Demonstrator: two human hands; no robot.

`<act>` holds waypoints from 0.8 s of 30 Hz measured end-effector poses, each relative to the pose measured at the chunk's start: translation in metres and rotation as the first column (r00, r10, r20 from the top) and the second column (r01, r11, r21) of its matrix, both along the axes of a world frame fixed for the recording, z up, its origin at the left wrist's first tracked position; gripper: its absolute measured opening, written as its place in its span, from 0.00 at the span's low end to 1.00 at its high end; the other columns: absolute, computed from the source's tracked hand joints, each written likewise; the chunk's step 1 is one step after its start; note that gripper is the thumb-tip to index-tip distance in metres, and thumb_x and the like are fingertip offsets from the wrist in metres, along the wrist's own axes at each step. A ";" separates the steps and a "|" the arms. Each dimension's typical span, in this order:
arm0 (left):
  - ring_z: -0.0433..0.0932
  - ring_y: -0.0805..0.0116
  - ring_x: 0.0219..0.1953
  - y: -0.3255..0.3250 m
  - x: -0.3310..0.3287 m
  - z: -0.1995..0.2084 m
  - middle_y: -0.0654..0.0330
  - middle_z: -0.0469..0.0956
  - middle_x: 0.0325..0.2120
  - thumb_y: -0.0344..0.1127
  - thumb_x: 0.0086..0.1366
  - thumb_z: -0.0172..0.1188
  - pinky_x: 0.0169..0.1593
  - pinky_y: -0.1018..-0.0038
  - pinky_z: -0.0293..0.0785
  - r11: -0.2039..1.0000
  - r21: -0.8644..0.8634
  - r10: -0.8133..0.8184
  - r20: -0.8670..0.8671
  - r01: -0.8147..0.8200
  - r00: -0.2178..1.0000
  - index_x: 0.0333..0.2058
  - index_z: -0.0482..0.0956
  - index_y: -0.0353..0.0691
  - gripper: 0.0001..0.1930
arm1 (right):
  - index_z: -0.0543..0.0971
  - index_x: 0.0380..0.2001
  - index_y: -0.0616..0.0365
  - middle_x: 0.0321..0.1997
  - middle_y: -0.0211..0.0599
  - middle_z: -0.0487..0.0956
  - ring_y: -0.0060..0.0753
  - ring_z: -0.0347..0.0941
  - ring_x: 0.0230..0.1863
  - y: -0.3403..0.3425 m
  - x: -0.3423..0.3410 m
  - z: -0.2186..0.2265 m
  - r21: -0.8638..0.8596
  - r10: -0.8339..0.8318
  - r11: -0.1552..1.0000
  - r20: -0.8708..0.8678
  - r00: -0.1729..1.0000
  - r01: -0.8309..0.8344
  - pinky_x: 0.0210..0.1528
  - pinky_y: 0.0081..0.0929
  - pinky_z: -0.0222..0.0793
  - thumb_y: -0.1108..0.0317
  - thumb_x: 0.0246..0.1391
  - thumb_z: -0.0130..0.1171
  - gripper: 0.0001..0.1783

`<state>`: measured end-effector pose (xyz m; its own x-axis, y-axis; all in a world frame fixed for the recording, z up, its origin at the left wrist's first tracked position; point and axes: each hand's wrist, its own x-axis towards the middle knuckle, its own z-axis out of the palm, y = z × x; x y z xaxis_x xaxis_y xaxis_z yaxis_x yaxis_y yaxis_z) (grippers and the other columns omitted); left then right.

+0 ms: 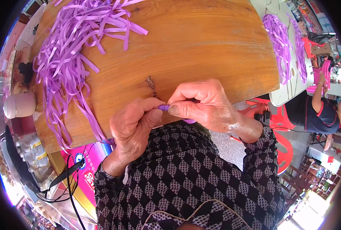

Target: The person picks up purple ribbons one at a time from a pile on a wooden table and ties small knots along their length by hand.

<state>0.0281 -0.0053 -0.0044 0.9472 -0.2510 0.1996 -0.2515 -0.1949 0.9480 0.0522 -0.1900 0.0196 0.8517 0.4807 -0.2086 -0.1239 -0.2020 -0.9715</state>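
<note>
Head view: we see our left hand (134,122) and right hand (201,103) closed, both pinching a small purple piece (163,107) above the near edge of the desk (186,53). We judge it light, smooth, perhaps slippery, likely stiffer than the soft purple straps (70,38); gripping its two ends seems best.

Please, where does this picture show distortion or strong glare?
Head view: grain of the wooden table curves, and black fills the corners; head view: bright glare whitens the lower right rim; head view: right hand shows sheen near the wrist.
</note>
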 end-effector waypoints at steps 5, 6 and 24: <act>0.71 0.79 0.23 -0.006 -0.009 -0.004 0.64 0.73 0.21 0.29 0.59 0.57 0.27 0.83 0.69 0.963 -0.213 0.095 -0.307 -0.166 0.947 0.34 0.76 0.33 0.06 | 0.77 0.26 0.64 0.21 0.22 0.72 0.10 0.63 0.23 0.005 -0.007 -0.010 0.178 -0.140 0.974 -0.026 0.990 0.143 0.23 0.12 0.58 0.73 0.51 0.58 0.05; 0.71 0.79 0.23 -0.007 -0.009 -0.007 0.64 0.73 0.21 0.29 0.59 0.57 0.27 0.83 0.69 0.963 -0.212 0.097 -0.307 -0.167 0.947 0.34 0.76 0.33 0.06 | 0.77 0.26 0.64 0.21 0.22 0.72 0.10 0.63 0.23 0.005 -0.008 -0.010 0.179 -0.139 0.974 -0.026 0.990 0.141 0.23 0.12 0.58 0.73 0.51 0.58 0.05; 0.71 0.76 0.30 -0.026 -0.018 -0.028 0.60 0.76 0.29 0.28 0.61 0.54 0.35 0.83 0.67 0.872 -0.329 0.337 -0.136 -0.364 0.931 0.35 0.75 0.30 0.07 | 0.75 0.26 0.64 0.18 0.22 0.69 0.10 0.57 0.20 0.035 -0.027 -0.021 0.397 -0.385 0.795 -0.253 0.888 0.458 0.21 0.11 0.53 0.71 0.53 0.55 0.07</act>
<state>0.0105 -0.0313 -0.0323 0.9751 0.1718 0.1401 -0.1559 0.0823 0.9843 0.0249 -0.1550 -0.0018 0.9660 0.1523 -0.2089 -0.2498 0.3421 -0.9058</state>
